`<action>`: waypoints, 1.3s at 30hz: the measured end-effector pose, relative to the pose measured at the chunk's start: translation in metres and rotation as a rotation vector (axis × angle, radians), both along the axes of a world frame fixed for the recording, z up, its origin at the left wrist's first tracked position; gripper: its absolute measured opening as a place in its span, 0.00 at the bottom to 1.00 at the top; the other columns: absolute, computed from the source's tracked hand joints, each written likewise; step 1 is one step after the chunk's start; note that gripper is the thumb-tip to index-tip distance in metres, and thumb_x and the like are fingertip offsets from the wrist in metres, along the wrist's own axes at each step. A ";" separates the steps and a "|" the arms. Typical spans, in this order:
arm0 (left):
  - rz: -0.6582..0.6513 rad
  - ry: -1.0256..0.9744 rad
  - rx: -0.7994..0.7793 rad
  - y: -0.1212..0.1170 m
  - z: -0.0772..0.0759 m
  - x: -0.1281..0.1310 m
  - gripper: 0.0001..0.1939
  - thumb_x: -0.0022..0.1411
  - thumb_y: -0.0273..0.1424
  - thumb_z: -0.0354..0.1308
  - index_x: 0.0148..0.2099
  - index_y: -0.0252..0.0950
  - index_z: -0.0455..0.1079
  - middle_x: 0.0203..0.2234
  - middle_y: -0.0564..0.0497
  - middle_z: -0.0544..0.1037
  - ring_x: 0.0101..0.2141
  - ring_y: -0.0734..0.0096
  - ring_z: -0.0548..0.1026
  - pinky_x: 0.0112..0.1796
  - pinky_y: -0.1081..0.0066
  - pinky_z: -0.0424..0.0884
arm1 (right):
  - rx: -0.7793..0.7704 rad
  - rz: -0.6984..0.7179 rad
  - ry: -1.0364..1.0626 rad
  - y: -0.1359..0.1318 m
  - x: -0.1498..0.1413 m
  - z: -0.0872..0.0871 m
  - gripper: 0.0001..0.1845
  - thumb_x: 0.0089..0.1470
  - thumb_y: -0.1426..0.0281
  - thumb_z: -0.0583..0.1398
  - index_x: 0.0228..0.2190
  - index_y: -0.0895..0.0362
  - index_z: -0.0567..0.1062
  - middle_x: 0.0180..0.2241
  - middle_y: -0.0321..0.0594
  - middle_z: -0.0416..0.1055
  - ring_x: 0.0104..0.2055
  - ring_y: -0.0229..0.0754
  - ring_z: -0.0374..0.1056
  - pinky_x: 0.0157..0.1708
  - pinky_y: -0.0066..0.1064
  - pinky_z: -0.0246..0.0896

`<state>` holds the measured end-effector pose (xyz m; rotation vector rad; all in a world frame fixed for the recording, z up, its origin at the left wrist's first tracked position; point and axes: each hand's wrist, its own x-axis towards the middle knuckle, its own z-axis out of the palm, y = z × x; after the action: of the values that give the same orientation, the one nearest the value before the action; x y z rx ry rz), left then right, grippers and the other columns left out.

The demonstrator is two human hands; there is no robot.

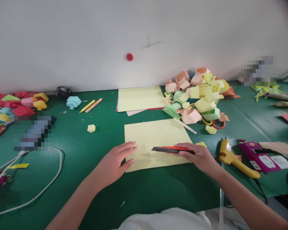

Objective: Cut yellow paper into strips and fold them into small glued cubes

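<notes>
A pale yellow sheet of paper (156, 134) lies flat on the green tabletop in front of me. My right hand (199, 155) grips a red and black utility knife (172, 149) over the sheet's right half, its dark blade pointing left. At the sheet's left edge is my left hand (117, 163), fingers stretched out and thumb apart, holding nothing. Whether its fingertips touch the paper I cannot tell. Behind the sheet lies a stack of coloured paper (140, 99) with a yellow sheet on top.
Folded paper pieces (204, 95) are heaped at the back right, near scissors handles (218, 124). A yellow glue gun (240, 164) and a purple power strip (259, 156) lie right. On the left are a white cable (60, 166), more folded pieces (24, 102) and a small yellow piece (91, 128).
</notes>
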<state>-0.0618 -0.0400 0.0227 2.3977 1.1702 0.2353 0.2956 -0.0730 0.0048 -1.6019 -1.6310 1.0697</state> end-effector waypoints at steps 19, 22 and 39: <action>-0.153 0.213 0.076 0.030 -0.025 -0.034 0.47 0.61 0.64 0.50 0.75 0.50 0.45 0.72 0.52 0.51 0.72 0.48 0.44 0.66 0.51 0.41 | -0.061 0.311 -0.173 0.020 -0.058 -0.001 0.17 0.61 0.52 0.60 0.42 0.51 0.73 0.39 0.40 0.79 0.40 0.47 0.73 0.38 0.36 0.66; -0.147 0.221 0.070 0.031 -0.025 -0.036 0.48 0.60 0.66 0.50 0.75 0.51 0.45 0.72 0.53 0.50 0.72 0.47 0.42 0.67 0.50 0.40 | -0.082 0.324 -0.210 0.022 -0.070 0.000 0.16 0.61 0.53 0.60 0.40 0.52 0.71 0.37 0.39 0.78 0.37 0.46 0.72 0.35 0.35 0.64; -0.151 0.249 0.049 0.033 -0.021 -0.044 0.50 0.60 0.66 0.49 0.75 0.50 0.43 0.73 0.56 0.47 0.72 0.50 0.43 0.67 0.52 0.40 | -0.054 0.438 -0.222 0.029 -0.096 -0.003 0.15 0.63 0.52 0.58 0.40 0.51 0.69 0.38 0.38 0.77 0.38 0.46 0.72 0.36 0.33 0.61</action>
<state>-0.1061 -0.0071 0.0014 2.6010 1.0904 -0.0868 0.1991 -0.0445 0.0016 -1.4737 -2.1886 1.1877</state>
